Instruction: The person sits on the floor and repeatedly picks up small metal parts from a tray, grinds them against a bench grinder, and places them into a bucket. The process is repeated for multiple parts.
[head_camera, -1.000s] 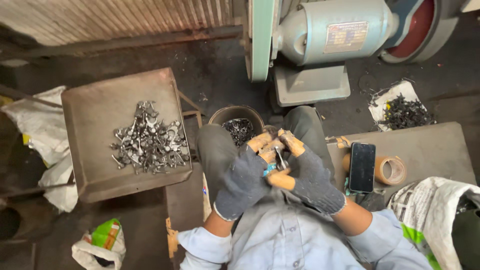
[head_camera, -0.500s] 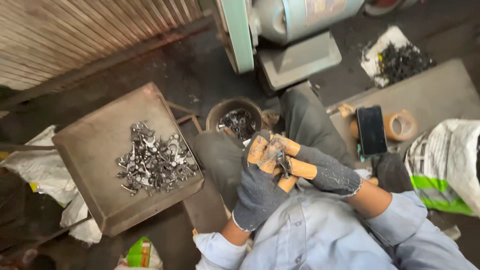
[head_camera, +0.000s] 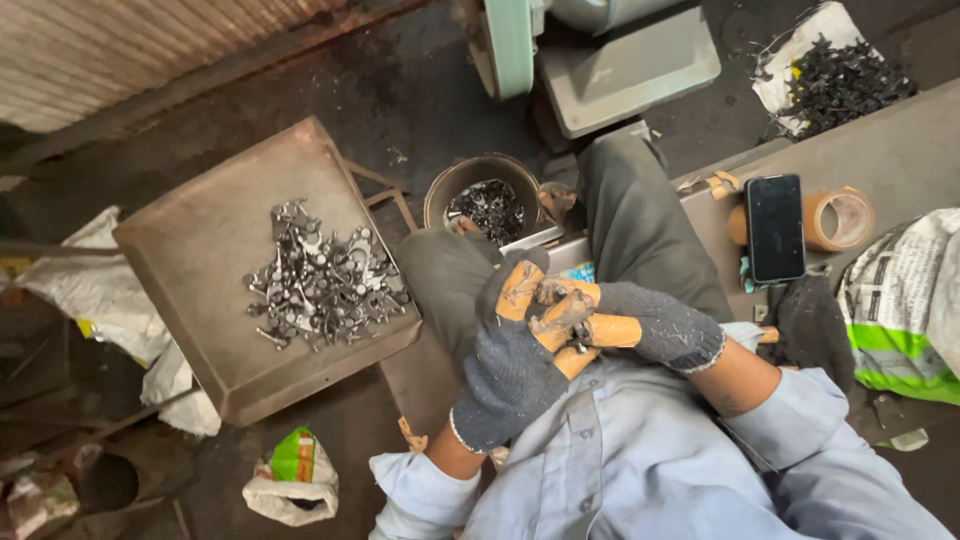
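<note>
Dark, dirty workshop floor is seen all around, with a corrugated wall far beyond the hands. Both hands are brought together over the lap, and both are covered by grey knitted gloves with orange coated fingertips. The left hand (head_camera: 510, 370) is curled, and the right hand (head_camera: 640, 325) is closed toward it, so that a small metal piece (head_camera: 578, 347) seems to be pinched between the fingertips; it is mostly hidden, and its shape cannot be told.

Such a piece is judged to be light, stiff and not fragile, probably with sharp edges and perhaps oily, so a firm pinch on its flat sides with the coated fingertips would be suitable.

To the left of the hands, a brown metal tray (head_camera: 200, 250) carries a heap of shiny metal parts (head_camera: 320, 280). Just ahead of the hands, a round bucket (head_camera: 480, 180) with dark parts is placed beside the knee. To the right, a black phone (head_camera: 775, 228) and a roll of tape (head_camera: 840, 220) lie on the counter (head_camera: 900, 140). Further ahead, a green machine base (head_camera: 620, 60) is standing.
</note>
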